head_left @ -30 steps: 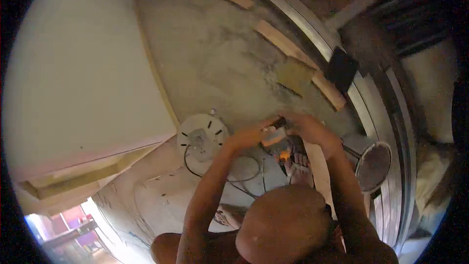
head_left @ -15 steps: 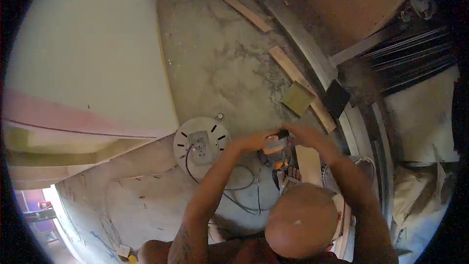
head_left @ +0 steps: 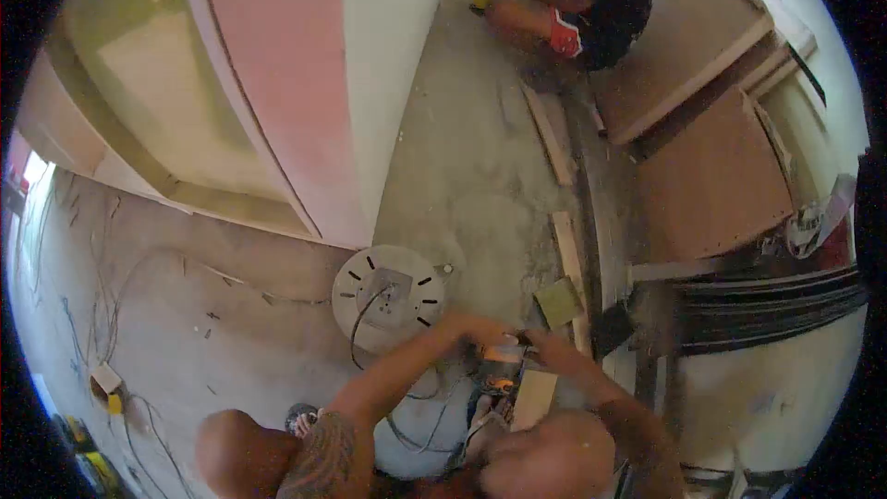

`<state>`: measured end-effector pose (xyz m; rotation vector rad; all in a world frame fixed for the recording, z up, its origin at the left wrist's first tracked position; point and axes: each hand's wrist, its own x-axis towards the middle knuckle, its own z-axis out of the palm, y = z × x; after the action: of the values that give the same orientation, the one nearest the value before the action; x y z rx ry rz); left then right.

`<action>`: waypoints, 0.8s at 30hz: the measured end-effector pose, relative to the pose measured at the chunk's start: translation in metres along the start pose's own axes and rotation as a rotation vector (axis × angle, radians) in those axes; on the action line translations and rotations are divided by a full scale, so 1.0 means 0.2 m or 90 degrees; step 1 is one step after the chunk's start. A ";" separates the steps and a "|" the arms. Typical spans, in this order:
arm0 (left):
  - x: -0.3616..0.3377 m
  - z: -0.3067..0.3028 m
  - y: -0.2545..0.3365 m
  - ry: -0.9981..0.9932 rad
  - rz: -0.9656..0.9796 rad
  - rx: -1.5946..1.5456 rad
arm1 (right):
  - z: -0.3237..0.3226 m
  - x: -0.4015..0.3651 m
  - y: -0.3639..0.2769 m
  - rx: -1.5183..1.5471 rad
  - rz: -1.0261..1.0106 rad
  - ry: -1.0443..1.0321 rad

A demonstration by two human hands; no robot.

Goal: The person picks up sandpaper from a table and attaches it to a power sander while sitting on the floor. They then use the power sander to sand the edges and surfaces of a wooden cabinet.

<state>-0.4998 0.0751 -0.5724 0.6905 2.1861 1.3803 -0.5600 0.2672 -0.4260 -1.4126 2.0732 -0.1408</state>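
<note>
Both my hands meet low in the middle of the head view, in front of my bent knees. My left hand (head_left: 476, 325) is closed at the top of an orange-and-black power tool (head_left: 500, 383), whose lower part shows beneath it. From the other side my right hand (head_left: 554, 351) reaches in, fingers bent against a small dark part by the left fingertips; I cannot make out what it pinches. A pale wooden board (head_left: 535, 397) lies just right of the tool. Beyond my right hand are a green square sheet (head_left: 558, 303) and a black square piece (head_left: 612, 329).
A round white cable reel (head_left: 346, 300) with a dark cord stands left of my hands. A large white and pink panel unit (head_left: 305, 83) rises at left. Wood strips (head_left: 549, 134) lie along the floor. Another person (head_left: 614, 5) crouches at the back near brown panels (head_left: 716, 176).
The view has tilted up and turned, so the crouching person and more of the panels now show. My hands stay together at the tool and appear lower in view.
</note>
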 end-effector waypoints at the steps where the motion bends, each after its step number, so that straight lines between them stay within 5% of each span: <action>1: 0.02 0.00 -0.02 0.008 -0.001 0.007 | 0.02 0.00 0.01 -0.008 -0.007 0.003; 4: 0.08 0.02 -0.09 -0.139 -0.166 -0.081 | 0.00 -0.01 -0.01 0.044 0.013 0.006; 7: 0.12 0.12 -0.28 0.059 -0.022 0.078 | -0.06 -0.01 -0.08 0.119 0.028 -0.028; 10: 0.00 0.00 -0.07 0.015 -0.070 0.004 | -0.06 -0.02 -0.12 0.076 -0.033 -0.014; 12: -0.04 -0.05 0.02 0.023 -0.071 -0.014 | 0.02 0.00 -0.04 0.035 0.074 -0.027; 18: -0.10 -0.09 0.12 0.083 -0.064 -0.039 | -0.13 0.02 -0.15 -0.068 0.101 -0.082; 20: -0.11 -0.10 0.16 0.106 -0.063 -0.039 | -0.06 -0.01 0.06 -0.098 -0.027 -0.033; 24: -0.13 -0.15 0.26 0.181 -0.035 -0.051 | -0.41 -0.03 0.10 -0.111 -0.009 -0.002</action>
<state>-0.4891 0.0567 -0.5108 0.4236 2.3285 1.6099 -0.6203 0.2606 -0.3655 -1.5297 2.1150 0.0384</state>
